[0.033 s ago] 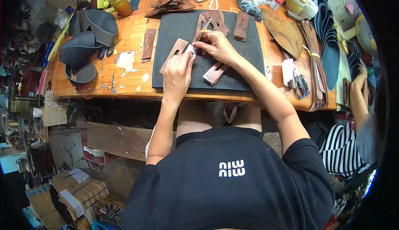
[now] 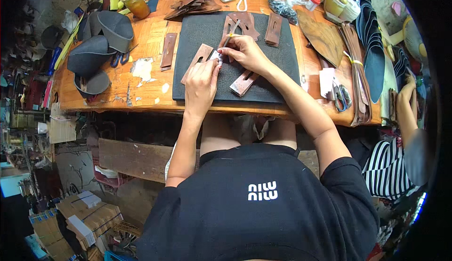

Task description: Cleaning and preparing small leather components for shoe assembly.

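My right hand (image 2: 246, 53) pinches a thin silver rod-like tool (image 2: 234, 27) with a yellow band; its lower end is hidden by the fingers. My left hand (image 2: 200, 79), fingers bent and close together, grips a small pale-ended leather piece (image 2: 214, 55) where the two hands meet. Beside the left fingers, a slotted brown leather strip (image 2: 203, 52) lies on the black mat (image 2: 275, 79). More slotted leather pieces (image 2: 246, 25) lie beyond my right hand. A short stack of leather strips (image 2: 243, 84) is below my right wrist, and another leather stack (image 2: 273, 29) is at the mat's far right.
Left on the wooden table (image 2: 162, 101) are dark curved sheets (image 2: 89, 53) and an amber jar (image 2: 136, 4). Scissors (image 2: 341, 96) and bundled brown strips (image 2: 360, 77) lie right. Leather scraps (image 2: 194, 4) sit at the back. Another person's arm (image 2: 406, 103) shows far right.
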### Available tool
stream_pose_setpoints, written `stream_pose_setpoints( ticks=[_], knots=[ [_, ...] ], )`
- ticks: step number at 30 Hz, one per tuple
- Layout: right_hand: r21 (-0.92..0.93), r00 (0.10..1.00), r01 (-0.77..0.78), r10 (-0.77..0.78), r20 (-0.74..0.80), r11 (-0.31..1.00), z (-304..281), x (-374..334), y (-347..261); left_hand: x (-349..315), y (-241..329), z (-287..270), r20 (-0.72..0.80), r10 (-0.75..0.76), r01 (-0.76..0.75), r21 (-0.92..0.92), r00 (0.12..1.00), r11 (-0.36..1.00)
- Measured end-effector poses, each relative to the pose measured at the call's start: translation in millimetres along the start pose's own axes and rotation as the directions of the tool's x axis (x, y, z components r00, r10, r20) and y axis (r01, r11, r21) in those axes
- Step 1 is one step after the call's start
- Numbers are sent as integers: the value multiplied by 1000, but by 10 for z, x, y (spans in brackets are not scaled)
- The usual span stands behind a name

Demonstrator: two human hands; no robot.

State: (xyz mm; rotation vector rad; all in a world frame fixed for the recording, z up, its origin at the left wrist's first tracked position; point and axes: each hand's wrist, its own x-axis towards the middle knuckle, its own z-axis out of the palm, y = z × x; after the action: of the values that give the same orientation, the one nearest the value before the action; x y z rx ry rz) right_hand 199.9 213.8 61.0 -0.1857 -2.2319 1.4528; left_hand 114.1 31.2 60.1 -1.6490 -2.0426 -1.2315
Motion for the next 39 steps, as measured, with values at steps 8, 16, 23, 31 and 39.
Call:
stream_pose_setpoints(
  ticks=[8,16,23,31,39],
  knots=[
    [-58,1000,4,-3,9,998,-10,-8,-5,-10,7,15,4,-16,16,5,1000,1000],
    [-22,999,-46,46,10,999,3,7,-24,0,19,4,-12,-9,8,-23,1000,1000],
    [-26,1000,-22,23,18,999,-10,-21,-22,-16,0,8,-7,-22,22,-13,1000,1000],
    [7,1000,-5,5,5,1000,15,10,-7,-68,-53,42,-52,-4,3,-36,999,999],
    [251,996,-85,92,-15,964,-70,0,67,-75,-53,45,-124,-372,266,-499,920,825]
  ],
)
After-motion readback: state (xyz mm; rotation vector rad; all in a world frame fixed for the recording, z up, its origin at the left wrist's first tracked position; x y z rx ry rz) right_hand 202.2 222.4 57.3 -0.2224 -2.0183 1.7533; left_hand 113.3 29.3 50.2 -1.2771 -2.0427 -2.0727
